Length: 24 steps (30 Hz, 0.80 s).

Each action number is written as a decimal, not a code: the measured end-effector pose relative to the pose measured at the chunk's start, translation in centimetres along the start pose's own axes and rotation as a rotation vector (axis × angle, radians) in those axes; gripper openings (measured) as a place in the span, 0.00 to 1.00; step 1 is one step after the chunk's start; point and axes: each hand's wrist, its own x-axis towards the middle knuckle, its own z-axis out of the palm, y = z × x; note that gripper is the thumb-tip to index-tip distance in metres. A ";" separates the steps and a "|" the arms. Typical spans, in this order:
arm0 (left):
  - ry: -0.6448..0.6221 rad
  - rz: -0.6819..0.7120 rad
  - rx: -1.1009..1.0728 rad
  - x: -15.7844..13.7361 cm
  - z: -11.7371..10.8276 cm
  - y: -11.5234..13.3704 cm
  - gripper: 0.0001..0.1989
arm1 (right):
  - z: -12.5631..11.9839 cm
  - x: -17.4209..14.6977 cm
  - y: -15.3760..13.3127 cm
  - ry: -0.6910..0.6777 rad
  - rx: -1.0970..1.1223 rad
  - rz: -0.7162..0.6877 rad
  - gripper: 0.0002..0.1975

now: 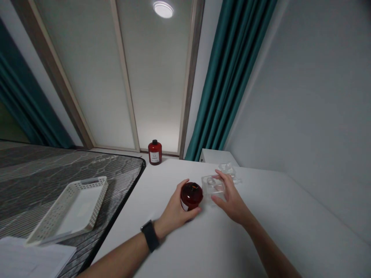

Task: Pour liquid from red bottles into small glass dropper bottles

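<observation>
Left hand [180,206]: grip closed round red bottle [191,196]. Right hand [232,197]: grip closed round clear container [213,186]. Container just right of bottle, nearer right palm — both over desk [214,247], resting or lifted unclear.

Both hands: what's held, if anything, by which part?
The left hand holds a red bottle by its sides. The right hand spans one end of the clear container; grip unclear.

Both bare forearms [121,253] converge, the left hand [176,208] cupped, the right hand [232,201] arched.
</observation>
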 end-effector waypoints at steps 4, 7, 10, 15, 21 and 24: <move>-0.035 0.034 0.076 0.4 -0.5 -0.7 0.44 | 1.6 -0.5 3.5 0.076 0.076 0.083 0.31; -0.025 0.040 0.101 0.9 -0.7 -1.1 0.43 | 2.3 -0.7 4.6 0.109 0.123 0.125 0.25; -0.021 0.047 0.095 1.2 -0.8 -1.1 0.41 | 2.5 -1.0 4.5 0.124 0.243 0.170 0.23; -0.026 0.029 0.073 1.1 -0.4 -0.9 0.39 | 2.7 -1.7 3.6 0.139 0.365 0.248 0.24; -0.003 0.014 0.077 1.0 0.0 -1.2 0.41 | 3.4 -1.9 4.6 0.184 0.212 0.209 0.28; -0.023 0.014 0.085 1.1 -0.2 -1.1 0.45 | 3.8 -1.9 5.1 0.254 0.126 0.176 0.29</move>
